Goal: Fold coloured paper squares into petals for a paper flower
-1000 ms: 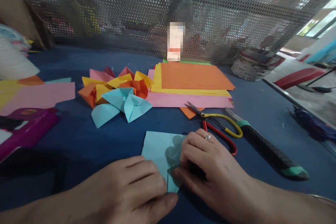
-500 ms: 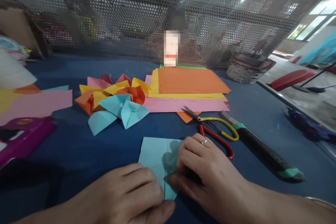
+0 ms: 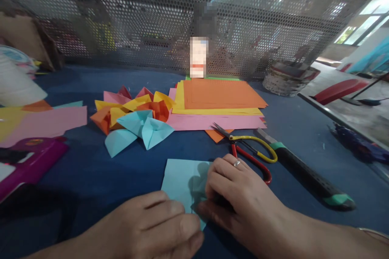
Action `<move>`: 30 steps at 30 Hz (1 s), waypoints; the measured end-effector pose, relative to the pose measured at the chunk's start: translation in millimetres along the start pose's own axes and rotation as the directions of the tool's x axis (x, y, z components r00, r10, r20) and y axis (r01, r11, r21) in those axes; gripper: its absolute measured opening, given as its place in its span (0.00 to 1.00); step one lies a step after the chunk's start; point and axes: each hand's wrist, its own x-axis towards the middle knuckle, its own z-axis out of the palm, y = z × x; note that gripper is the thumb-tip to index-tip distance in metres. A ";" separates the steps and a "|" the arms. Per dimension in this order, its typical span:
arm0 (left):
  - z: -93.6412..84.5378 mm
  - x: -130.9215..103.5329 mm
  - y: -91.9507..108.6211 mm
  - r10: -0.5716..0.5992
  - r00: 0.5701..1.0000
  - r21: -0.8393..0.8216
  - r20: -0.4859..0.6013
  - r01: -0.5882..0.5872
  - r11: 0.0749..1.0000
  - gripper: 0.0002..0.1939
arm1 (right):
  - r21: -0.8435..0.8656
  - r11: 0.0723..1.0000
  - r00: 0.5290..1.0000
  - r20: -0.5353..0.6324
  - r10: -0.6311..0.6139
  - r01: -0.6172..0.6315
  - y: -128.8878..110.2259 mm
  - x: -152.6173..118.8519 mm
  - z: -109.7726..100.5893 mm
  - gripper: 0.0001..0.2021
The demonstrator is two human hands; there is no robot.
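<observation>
Paper (image 3: 178, 176) pressed low on the table (image 3: 97, 178)

Left hand (image 3: 158, 224), fingers bent together, bears on the paper's near part, probably to keep it flat; right hand (image 3: 243, 198) curls at its right side, thumb touching it. I cannot tell whether either hand pinches it. Toward the table's right edge lie scissors (image 3: 231, 138) and a knife (image 3: 306, 174), likely within easy reach yet narrowing the room sideways. Blue surface separates the left hand from a purple device (image 3: 45, 164). Farther on, folded pieces (image 3: 144, 121) touch a sheet stack (image 3: 221, 95); a perforated panel (image 3: 146, 28) bounds the far edge.
</observation>
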 end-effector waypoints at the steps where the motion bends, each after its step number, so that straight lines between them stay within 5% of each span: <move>1: -1.0 0.1 -0.5 0.015 1.000 -0.012 0.002 -0.015 1.000 0.16 | -0.002 1.000 1.000 0.000 -0.003 0.003 0.1 0.4 -0.2 0.10; 21: -10.3 0.8 4.8 -0.034 0.995 -0.063 0.095 0.040 0.997 0.09 | 0.140 0.990 1.000 -0.001 0.032 -0.031 5.2 -1.1 -5.9 0.10; 30: -5.3 -4.4 3.5 -0.066 0.996 -0.127 0.054 0.072 0.989 0.11 | 0.205 0.979 0.999 0.034 0.007 -0.014 6.0 1.2 -14.7 0.14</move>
